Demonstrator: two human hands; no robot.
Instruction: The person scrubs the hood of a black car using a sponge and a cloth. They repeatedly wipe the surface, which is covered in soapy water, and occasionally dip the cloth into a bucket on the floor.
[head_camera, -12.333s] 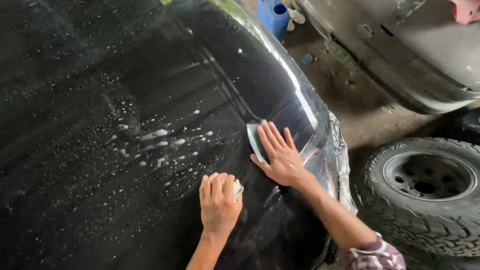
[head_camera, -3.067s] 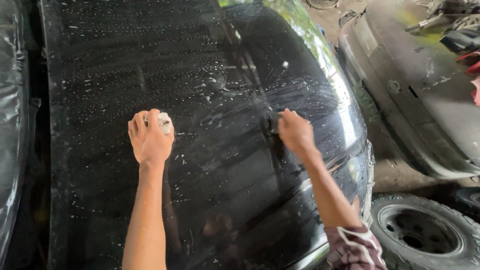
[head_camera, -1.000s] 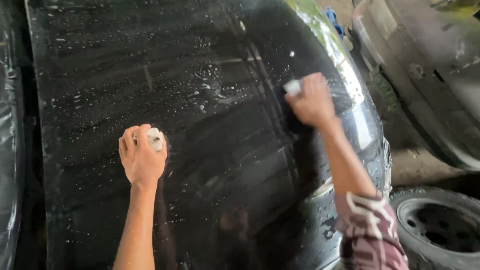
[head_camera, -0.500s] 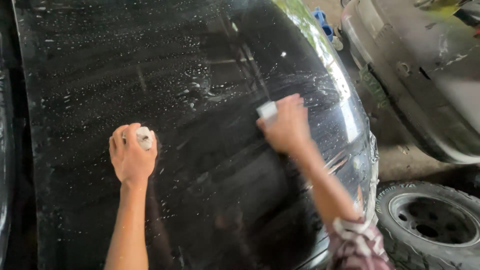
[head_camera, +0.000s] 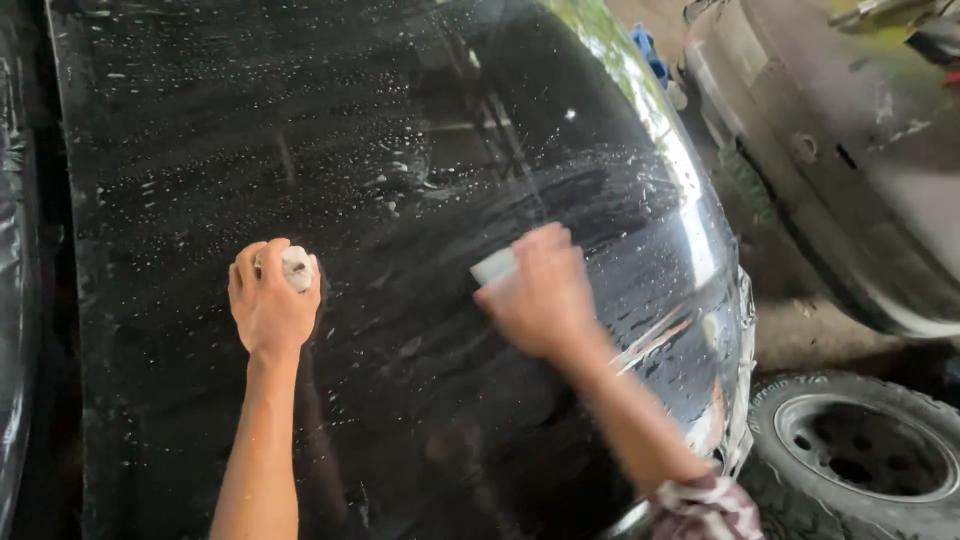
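- Right hand (head_camera: 540, 295) grips a pale flat rubber squeegee (head_camera: 495, 266), pressed on the wet glossy black car panel (head_camera: 400, 150).
- Left hand (head_camera: 270, 305), fisted around a small white pad (head_camera: 297, 268), steadies the left side.
- Firm, overlapping strokes toward the right edge likely work best.
- Knobbly black tyre (head_camera: 860, 455) near right.

No packages, labels, signs or screens anywhere (only wet black panel (head_camera: 400, 200)).
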